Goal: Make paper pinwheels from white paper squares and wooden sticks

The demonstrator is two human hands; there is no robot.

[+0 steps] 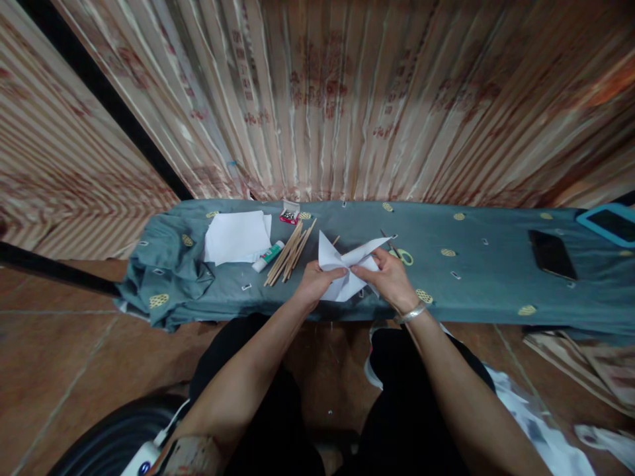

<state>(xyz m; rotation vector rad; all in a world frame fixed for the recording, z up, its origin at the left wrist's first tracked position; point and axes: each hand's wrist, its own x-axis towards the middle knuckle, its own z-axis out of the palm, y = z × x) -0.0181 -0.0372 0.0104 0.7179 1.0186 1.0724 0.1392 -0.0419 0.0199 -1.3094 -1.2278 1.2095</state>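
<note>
Left hand (317, 281) and right hand (389, 274) pinching folded paper (347, 285), scissors (395, 253) partly covered, opened box (291, 207) at paper's ten o'clock, metallic bits (288, 216) inside.

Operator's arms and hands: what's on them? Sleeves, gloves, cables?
Left hand and right hand: ungloved. Forearms bare, no long sleeves. Right wrist wears a shiny silver-coloured bracelet. A brownish patterned band shows by the left elbow; cuff or strap, can't tell. Beside it, a white cable meets a white device; attachment to the arm unclear.
</note>
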